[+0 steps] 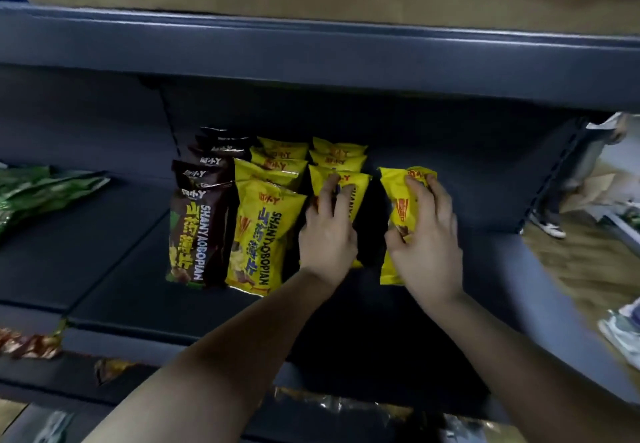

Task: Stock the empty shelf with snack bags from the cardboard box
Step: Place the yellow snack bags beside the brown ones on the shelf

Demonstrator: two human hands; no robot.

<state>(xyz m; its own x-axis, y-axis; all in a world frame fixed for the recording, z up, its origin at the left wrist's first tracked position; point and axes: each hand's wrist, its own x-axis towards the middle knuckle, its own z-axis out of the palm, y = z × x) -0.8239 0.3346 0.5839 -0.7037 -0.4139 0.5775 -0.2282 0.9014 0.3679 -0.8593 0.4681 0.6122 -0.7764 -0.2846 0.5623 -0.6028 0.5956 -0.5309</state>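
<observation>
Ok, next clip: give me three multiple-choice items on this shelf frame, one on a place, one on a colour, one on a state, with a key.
1. Where does the dark brown row stand among the snack rows?
A. leftmost
B. between two yellow rows
C. rightmost

2. What colour is the bag under the right hand?
A. green
B. yellow
C. brown

3. What is the left hand doing?
A. hanging idle below the shelf
B. resting with its fingers on the front bag of a yellow row
C. holding a box

Key: 1 A, the yellow rows all stand to its right; 2 B, yellow shows around the fingers; 3 B, its fingers lie over that bag's top.
</observation>
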